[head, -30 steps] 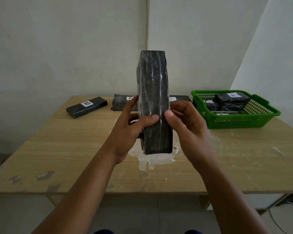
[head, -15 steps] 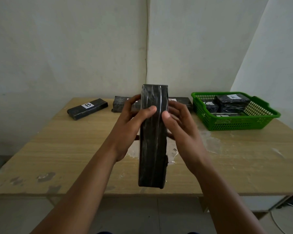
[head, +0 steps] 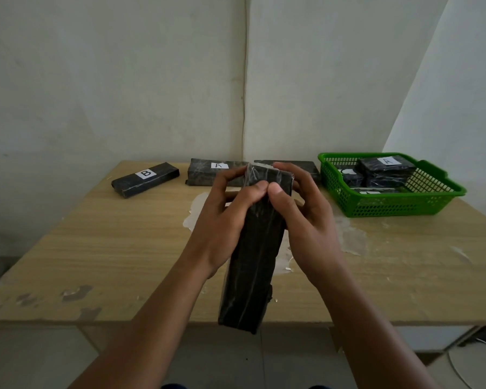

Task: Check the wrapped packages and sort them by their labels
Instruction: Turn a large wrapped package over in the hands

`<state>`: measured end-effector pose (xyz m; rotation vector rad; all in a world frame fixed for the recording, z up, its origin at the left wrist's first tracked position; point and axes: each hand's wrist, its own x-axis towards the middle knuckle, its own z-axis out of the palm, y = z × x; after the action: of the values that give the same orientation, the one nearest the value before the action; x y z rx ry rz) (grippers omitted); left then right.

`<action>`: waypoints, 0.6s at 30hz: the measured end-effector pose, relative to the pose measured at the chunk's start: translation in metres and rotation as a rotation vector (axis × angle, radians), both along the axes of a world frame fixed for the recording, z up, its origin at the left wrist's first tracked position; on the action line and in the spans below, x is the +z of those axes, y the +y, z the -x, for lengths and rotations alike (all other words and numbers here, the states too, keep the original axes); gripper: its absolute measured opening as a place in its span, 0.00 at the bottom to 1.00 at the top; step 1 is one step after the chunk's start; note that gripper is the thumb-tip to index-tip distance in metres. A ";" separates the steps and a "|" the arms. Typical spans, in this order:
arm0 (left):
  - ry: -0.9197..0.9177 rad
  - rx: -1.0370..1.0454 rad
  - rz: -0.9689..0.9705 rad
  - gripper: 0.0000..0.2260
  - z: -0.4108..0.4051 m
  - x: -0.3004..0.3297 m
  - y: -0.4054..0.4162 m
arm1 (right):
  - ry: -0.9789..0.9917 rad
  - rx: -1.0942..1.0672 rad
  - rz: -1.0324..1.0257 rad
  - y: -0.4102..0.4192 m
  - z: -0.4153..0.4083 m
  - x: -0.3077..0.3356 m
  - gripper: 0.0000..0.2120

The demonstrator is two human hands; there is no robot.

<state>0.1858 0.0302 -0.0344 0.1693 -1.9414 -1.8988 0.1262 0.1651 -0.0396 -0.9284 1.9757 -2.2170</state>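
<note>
Lowered and tipped since a second ago, the package (head: 253, 248) has come down from standing tall above the table to a slant, its top end level with the far packages and its bottom end hanging past the table's near edge. Both hands grip it near the top: the left hand (head: 222, 220) wraps its left side with the thumb pressed on the facing surface, and the right hand (head: 306, 217) mirrors that, fingers curled behind, thumb tips nearly touching each other.

No label shows on the face turned this way, so a wrong sort seems the main risk if the other sides are not checked. The wrap looks glossy, and with the grip only at the top end, the long lower part could swing or slip during another turn.

Both forearms reach forward from below, wrists bent slightly inward.

Farther back on the table (head: 96, 248) lie a package marked B (head: 145, 179) and one marked A (head: 216, 172); another lies partly hidden behind the hands. At the right, a green basket (head: 390, 204) holds more packages, the top one marked A.
</note>
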 end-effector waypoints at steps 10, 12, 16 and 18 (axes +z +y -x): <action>-0.106 -0.169 -0.020 0.31 -0.006 0.014 -0.007 | 0.072 0.030 -0.034 0.002 -0.004 -0.007 0.31; -0.100 -0.203 -0.074 0.29 -0.006 0.017 -0.006 | 0.073 0.116 -0.044 0.001 -0.008 -0.010 0.39; -0.034 -0.190 -0.138 0.25 -0.007 0.017 -0.004 | -0.057 0.171 0.061 0.000 -0.013 -0.002 0.36; -0.010 -0.197 -0.138 0.24 -0.007 0.016 -0.004 | -0.146 0.171 0.103 0.000 -0.010 0.001 0.31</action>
<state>0.1929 0.0259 -0.0181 0.0275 -1.8939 -2.1641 0.1365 0.1654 -0.0384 -0.8808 1.6696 -2.2382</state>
